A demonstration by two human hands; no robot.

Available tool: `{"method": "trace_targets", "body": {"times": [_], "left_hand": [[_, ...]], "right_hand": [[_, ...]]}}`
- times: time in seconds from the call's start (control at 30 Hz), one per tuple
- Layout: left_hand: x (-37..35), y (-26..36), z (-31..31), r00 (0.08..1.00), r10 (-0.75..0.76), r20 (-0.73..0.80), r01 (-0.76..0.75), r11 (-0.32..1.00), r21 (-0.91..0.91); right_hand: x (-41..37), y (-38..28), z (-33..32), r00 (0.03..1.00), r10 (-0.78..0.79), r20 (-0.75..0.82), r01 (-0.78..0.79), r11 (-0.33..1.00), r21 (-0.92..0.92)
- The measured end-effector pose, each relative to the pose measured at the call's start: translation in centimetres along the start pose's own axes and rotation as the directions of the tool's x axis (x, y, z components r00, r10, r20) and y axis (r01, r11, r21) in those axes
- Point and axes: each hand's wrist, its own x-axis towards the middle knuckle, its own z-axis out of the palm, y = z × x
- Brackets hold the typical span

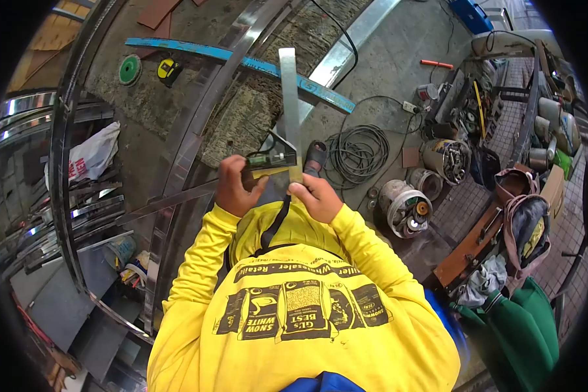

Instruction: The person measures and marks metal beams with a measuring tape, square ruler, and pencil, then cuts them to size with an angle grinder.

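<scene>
A combination square is held up in front of the yellow shirt, its steel blade [289, 98] pointing away from me and its dark head [274, 155] on the left side of the blade. My left hand [237, 186] is at the head's left end, thumb and fingers curled around it. With thumb and fingers closed, my right hand [315, 198] pinches the near end of the blade. Beyond the square, a blue level bar [242, 60] lies across metal tubes [206, 108].
A green disc [130, 69] and a yellow tape measure [168, 70] lie on the floor at upper left. Coiled black cable [358, 154] is right of my foot. Buckets [404, 208] of parts, a wooden board [470, 248] and green cloth [519, 330] fill the right side.
</scene>
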Motion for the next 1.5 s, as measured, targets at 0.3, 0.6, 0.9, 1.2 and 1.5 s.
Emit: {"method": "trace_targets", "body": {"times": [0.3, 0.6, 0.9, 1.2, 1.5], "left_hand": [[2.4, 1.1, -1.1, 0.954, 0.279, 0.107, -0.299, 0.911, 0.286], [1.9, -0.1, 0.2, 0.929, 0.289, 0.231, -0.336, 0.921, 0.198], [0.4, 0.3, -0.4, 0.922, 0.271, 0.277, -0.321, 0.935, 0.151], [-2.4, 0.6, -2.1, 0.926, 0.204, 0.318, -0.297, 0.912, 0.282], [-2.5, -0.1, -1.8, 0.909, 0.248, 0.334, -0.345, 0.898, 0.272]], "right_hand": [[1.4, 1.0, 1.5, 0.993, 0.119, 0.005, -0.118, 0.984, -0.132], [1.5, 1.3, 0.0, 0.97, 0.225, 0.094, -0.204, 0.959, -0.196], [0.6, 3.3, 1.6, 0.953, 0.235, 0.189, -0.223, 0.971, -0.084], [0.7, 3.4, 3.9, 0.956, 0.178, 0.233, -0.156, 0.981, -0.112], [-1.4, 2.7, 4.5, 0.968, 0.248, 0.036, -0.246, 0.969, -0.032]]}}
